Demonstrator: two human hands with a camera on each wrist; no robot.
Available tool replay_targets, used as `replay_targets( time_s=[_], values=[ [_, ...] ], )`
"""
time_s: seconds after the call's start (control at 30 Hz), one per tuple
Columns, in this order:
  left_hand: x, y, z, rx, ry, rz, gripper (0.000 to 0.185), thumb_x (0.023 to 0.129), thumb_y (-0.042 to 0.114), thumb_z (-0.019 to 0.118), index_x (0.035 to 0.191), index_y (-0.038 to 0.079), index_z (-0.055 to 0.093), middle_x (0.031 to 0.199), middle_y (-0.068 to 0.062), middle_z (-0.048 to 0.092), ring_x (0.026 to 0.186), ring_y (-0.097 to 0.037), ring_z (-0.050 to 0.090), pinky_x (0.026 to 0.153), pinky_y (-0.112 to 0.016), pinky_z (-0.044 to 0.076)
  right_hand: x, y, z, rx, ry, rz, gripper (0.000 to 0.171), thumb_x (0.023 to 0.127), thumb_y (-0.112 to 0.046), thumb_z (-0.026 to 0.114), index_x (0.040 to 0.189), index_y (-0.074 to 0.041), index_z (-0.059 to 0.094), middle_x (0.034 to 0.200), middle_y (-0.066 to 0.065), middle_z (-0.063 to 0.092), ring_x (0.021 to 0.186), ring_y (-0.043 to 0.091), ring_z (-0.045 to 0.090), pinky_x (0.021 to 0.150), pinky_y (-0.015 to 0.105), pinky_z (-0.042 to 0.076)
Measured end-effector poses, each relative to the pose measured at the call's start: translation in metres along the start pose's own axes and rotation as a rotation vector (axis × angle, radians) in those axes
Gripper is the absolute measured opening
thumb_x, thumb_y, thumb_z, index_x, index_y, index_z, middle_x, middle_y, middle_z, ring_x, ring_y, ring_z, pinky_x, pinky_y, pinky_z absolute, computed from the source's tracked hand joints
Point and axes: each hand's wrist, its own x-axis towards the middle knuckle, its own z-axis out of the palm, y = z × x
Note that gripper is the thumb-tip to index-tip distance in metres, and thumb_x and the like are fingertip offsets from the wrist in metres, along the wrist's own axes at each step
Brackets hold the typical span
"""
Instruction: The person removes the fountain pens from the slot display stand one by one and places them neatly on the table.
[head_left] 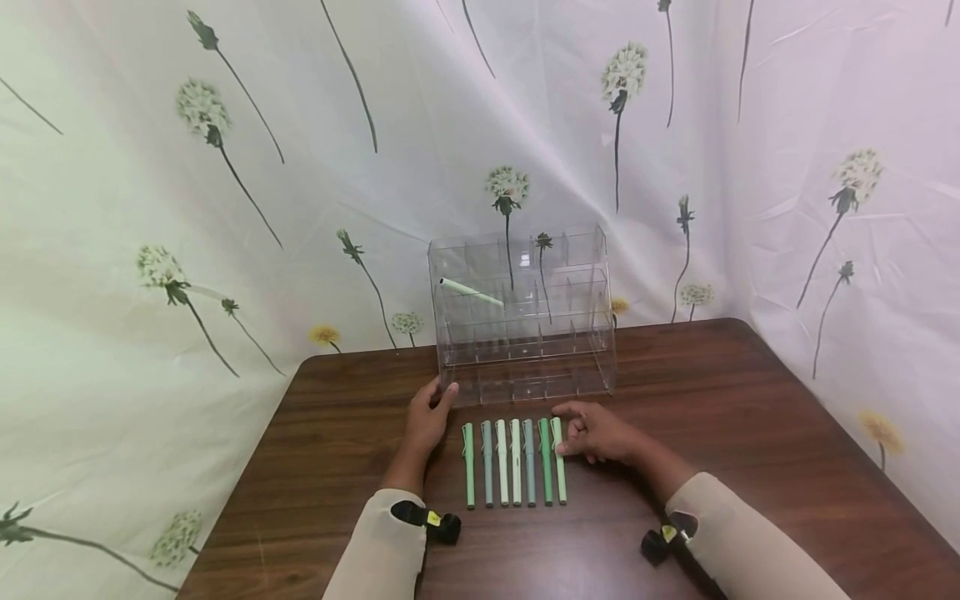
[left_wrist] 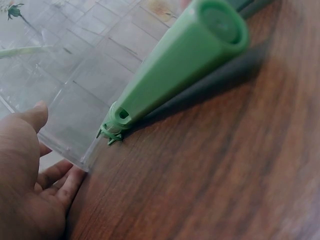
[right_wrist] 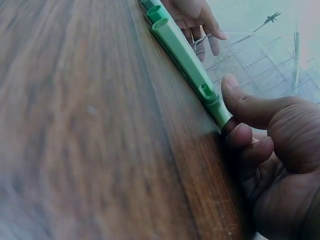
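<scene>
A clear acrylic tiered organizer [head_left: 525, 350] with divided compartments stands at the back of the table. My left hand [head_left: 427, 421] holds its lower left front corner; in the left wrist view, the thumb lies against the clear panel and the fingers bend round the bottom edge. Several capped pens in green, grey-blue and pale tones lie in a row before it, clips at the far end. My right hand [head_left: 600, 432] is beside the rightmost light green pen [head_left: 559, 462], thumb at its cap and fingers loosely bent. A pale green pen [head_left: 472, 292] leans in an upper tier.
The brown wooden table [head_left: 300, 500] has rounded back corners. A white cloth [head_left: 375, 192] printed with dandelions hangs behind and at both sides. Each wrist carries a small black camera, such as the left one [head_left: 448, 529].
</scene>
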Motion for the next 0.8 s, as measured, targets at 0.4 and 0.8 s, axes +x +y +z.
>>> replay_targets(
  time_s=[0.4,0.8],
  values=[
    [0.002,0.0,-0.002,0.009,0.005,-0.002,0.067,0.111,0.047,0.064,0.165,0.011,0.049,0.165,-0.024,0.051,0.154,-0.043,0.049,0.127,-0.062,0.039,0.001,-0.006,-0.003,0.017,-0.018,0.033,0.084,0.096,-0.017,0.085,0.162,0.009,0.038,0.076,0.0,0.065,0.054,0.012,0.054,0.046,0.024,0.043],
    [-0.001,0.001,-0.001,-0.011,-0.003,0.009,0.066,0.111,0.048,0.063,0.165,0.01,0.05,0.163,-0.024,0.051,0.153,-0.044,0.05,0.126,-0.064,0.04,-0.004,-0.023,-0.007,-0.021,-0.089,0.048,0.09,0.094,-0.006,0.085,0.163,0.014,0.03,0.076,0.003,0.065,0.059,0.015,0.06,0.052,0.025,0.05]
  ],
)
